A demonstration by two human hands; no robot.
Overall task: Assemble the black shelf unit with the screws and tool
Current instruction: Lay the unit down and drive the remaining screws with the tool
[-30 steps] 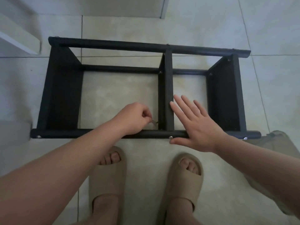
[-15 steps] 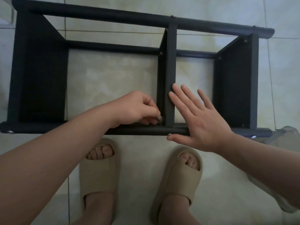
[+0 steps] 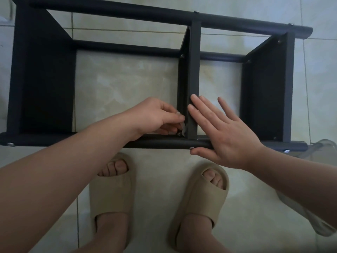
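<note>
Shelf (image 3: pixel 42 79) lying on the floor (image 3: pixel 127 79) at your feet.
Your left hand (image 3: pixel 155 115) pinches the tool (image 3: pixel 183 127) at a screw (image 3: pixel 179 133) beside the middle panel (image 3: pixel 194 70); your right hand (image 3: pixel 224 132), fingers straight, presses that panel.

The shelf unit (image 3: pixel 193 70) is matt black all over, its round near rail (image 3: pixel 160 143) smooth with a dull sheen. The screw head (image 3: pixel 191 148) in that rail is bright bare metal, like the flat tool (image 3: pixel 183 129) my left fingers (image 3: pixel 172 116) pinch. Under the unit, floor tiles (image 3: pixel 127 84) are glossy marbled cream; my slippers (image 3: pixel 113 194) in front look matt, soft foam.
</note>
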